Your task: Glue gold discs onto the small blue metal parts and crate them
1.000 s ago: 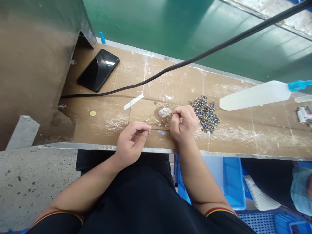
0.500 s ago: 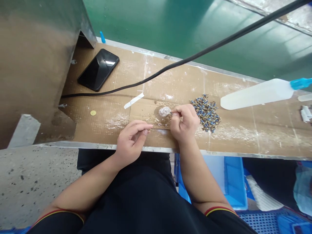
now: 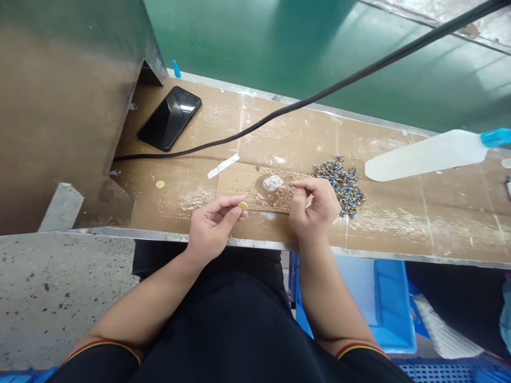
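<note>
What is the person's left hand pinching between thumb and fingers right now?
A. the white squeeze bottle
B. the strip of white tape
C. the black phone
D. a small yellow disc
D: the left hand pinches a small yellow disc at its fingertips, while the black phone, white tape strip and white squeeze bottle lie untouched on the bench.
</note>
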A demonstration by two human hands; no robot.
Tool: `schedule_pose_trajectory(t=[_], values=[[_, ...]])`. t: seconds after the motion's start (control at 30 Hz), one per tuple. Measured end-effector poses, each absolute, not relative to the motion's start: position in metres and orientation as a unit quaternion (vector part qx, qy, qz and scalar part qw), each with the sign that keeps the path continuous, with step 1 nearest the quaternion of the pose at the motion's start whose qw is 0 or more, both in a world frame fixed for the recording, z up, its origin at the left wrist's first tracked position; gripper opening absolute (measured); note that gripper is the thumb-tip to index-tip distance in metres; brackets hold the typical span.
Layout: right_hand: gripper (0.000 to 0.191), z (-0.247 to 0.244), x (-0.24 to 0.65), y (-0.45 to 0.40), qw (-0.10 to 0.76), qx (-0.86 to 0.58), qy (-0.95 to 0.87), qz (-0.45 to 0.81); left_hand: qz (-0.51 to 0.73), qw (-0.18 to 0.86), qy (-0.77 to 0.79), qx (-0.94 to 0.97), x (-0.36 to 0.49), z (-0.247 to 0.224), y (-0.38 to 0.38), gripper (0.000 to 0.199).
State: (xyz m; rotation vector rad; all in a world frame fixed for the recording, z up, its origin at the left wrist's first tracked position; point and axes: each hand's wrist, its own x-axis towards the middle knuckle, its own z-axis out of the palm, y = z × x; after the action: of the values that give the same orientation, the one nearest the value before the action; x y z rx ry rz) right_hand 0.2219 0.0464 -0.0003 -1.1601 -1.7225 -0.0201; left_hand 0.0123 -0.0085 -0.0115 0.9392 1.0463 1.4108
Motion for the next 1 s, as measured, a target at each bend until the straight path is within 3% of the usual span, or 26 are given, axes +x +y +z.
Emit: schedule_pose_trajectory(t=[0.2, 0.37, 0.5, 0.67, 1.0], values=[[0.016, 0.009, 0.195, 0.015, 0.53, -0.473, -0.698, 0.086, 0.595, 0.595, 0.419, 0.342, 0.012, -0.009, -0.005, 0.027], [0.025, 0.009, 0.172, -0.007, 0.549, -0.431, -0.698, 0.163, 0.584, 0.607, 0.43, 0.325, 0.013, -0.005, -0.004, 0.029], [0.023, 0.003, 0.162, -0.015, 0.568, -0.443, -0.662, 0.205, 0.586, 0.576, 0.452, 0.346, 0.012, -0.011, -0.003, 0.031], [0.015, 0.0, 0.148, -0.021, 0.6, -0.453, -0.559, 0.351, 0.591, 0.519, 0.46, 0.412, 0.01, -0.016, -0.001, 0.022], [0.017, -0.004, 0.148, -0.022, 0.624, -0.451, -0.547, 0.327, 0.567, 0.453, 0.501, 0.471, 0.022, 0.001, -0.008, 0.026]])
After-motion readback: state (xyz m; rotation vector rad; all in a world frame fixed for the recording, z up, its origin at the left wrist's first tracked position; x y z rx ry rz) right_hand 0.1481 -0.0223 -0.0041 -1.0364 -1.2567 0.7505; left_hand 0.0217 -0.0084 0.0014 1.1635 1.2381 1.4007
